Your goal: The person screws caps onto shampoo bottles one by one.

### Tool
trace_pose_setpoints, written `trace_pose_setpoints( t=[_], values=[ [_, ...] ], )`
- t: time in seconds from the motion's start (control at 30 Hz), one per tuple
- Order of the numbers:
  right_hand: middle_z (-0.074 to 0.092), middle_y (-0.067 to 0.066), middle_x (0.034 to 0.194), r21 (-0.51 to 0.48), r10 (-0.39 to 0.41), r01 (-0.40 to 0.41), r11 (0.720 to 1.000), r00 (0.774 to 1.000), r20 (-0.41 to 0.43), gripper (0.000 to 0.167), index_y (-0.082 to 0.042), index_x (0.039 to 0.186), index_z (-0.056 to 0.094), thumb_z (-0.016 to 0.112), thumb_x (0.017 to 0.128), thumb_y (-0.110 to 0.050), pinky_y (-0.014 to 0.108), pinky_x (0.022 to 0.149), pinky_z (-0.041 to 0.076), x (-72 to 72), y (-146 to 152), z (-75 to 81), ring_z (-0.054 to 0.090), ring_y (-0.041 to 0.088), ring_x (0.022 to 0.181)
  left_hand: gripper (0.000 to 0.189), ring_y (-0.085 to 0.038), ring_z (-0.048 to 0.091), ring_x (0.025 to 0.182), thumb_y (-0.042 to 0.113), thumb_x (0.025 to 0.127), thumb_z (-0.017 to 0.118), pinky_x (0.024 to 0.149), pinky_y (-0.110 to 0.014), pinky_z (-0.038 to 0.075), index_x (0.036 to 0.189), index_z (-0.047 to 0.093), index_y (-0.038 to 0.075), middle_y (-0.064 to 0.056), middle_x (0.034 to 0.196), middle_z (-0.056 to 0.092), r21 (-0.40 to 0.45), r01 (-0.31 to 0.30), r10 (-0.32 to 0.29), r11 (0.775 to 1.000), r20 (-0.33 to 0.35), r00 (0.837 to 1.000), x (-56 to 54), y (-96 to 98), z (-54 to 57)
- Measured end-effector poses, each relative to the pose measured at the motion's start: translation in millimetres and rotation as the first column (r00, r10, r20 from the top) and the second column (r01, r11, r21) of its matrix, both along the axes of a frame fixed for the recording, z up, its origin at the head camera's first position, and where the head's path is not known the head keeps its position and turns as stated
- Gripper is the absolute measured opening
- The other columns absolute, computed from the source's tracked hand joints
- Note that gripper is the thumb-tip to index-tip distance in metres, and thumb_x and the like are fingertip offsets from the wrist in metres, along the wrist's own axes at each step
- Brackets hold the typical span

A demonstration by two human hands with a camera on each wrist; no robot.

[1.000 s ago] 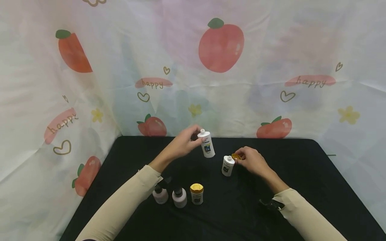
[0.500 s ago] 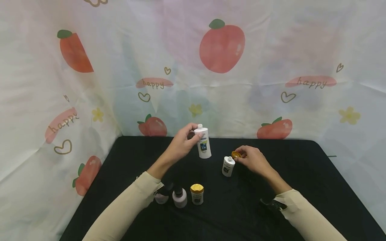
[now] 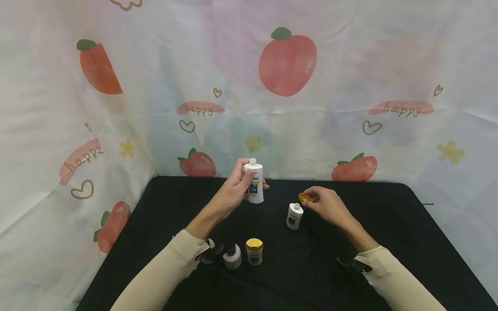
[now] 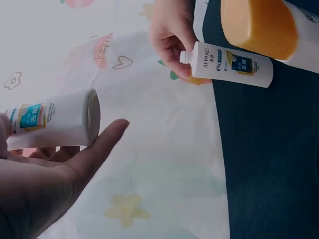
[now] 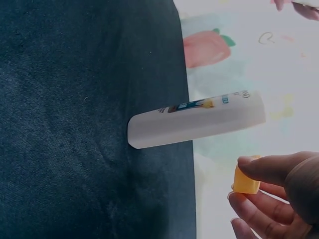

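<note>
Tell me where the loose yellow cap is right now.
In the head view, the cap is right of centre, pinched in the right hand, just above and right of the uncapped bottle standing on the black table.

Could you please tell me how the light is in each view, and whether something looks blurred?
Head view: fairly even light, but the dark bottle tops nearly melt into the black table; left wrist: pale, washed-out backdrop, left hand in shade, the large yellow cap at the upper right rather soft; right wrist: backdrop bright, the same table tinted bluish.
</note>
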State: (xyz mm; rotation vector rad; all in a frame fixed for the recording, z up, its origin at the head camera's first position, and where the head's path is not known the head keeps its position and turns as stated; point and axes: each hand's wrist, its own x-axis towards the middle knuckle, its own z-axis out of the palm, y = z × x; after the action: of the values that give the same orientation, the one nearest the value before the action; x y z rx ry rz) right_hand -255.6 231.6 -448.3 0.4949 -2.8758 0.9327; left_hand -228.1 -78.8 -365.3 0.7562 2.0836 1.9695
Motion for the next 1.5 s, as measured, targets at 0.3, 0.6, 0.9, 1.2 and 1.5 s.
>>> trace_pose_setpoints(
  t=[0.3,0.6,0.9,1.2,1.5],
  values=[
    [0.072,0.012,0.104,-0.012,0.000,-0.001,1.000,1.000,-0.011,0.029,-0.002,0.116,0.070,0.077,0.091,-0.015,0.045,0.075,0.058,2.4,-1.8,4.5,0.070,0.026,0.092,0.046,-0.035,0.067,0.110,0.039,0.109,0.037,0.079,-0.048,0.059,0.149,0.024,0.022,-0.024,0.123,0.056,-0.019,-0.020,0.020,1.000,-0.017,1.000,4.5,-2.0,-5.9],
    [0.073,0.013,0.104,-0.024,0.006,-0.007,1.000,0.999,-0.033,0.029,-0.002,0.116,0.070,0.078,0.091,-0.014,0.043,0.074,0.058,3.5,-2.8,6.9,0.070,0.025,0.091,0.047,-0.030,0.063,0.120,0.022,0.107,0.053,0.087,-0.044,0.058,0.150,0.035,0.014,-0.017,0.133,0.059,0.004,-0.063,0.063,0.998,-0.027,0.998,8.9,-1.8,-12.9],
    [0.071,0.011,0.111,-0.137,0.057,-0.064,0.988,0.997,-0.053,0.031,-0.008,0.122,0.069,0.076,0.093,-0.017,0.040,0.078,0.060,4.5,-5.3,12.8,0.072,0.025,0.096,0.045,-0.029,0.062,0.120,0.010,0.096,0.071,0.093,-0.038,0.057,0.138,0.055,0.003,-0.017,0.132,0.062,-0.004,-0.129,0.129,0.992,0.010,0.992,15.6,-1.3,-19.4],
    [0.068,0.012,0.119,-0.334,0.131,-0.133,0.933,0.991,-0.030,0.036,-0.009,0.128,0.068,0.074,0.095,-0.021,0.021,0.080,0.057,10.7,-11.9,27.5,0.071,0.025,0.102,0.042,-0.027,0.066,0.116,0.008,0.091,0.076,0.095,-0.038,0.057,0.130,0.062,0.001,-0.017,0.127,0.066,0.033,-0.171,0.169,0.985,0.061,0.984,22.8,-0.2,-24.0],
    [0.071,0.012,0.115,-0.434,0.152,-0.142,0.890,0.988,-0.011,0.036,-0.009,0.126,0.068,0.076,0.093,-0.021,0.021,0.078,0.058,16.8,-14.8,35.9,0.072,0.011,0.094,0.040,-0.027,0.065,0.117,0.008,0.091,0.076,0.094,-0.041,0.057,0.129,0.062,0.002,-0.016,0.128,0.065,0.058,-0.194,0.189,0.979,0.085,0.978,27.6,1.6,-31.5]
  ],
)
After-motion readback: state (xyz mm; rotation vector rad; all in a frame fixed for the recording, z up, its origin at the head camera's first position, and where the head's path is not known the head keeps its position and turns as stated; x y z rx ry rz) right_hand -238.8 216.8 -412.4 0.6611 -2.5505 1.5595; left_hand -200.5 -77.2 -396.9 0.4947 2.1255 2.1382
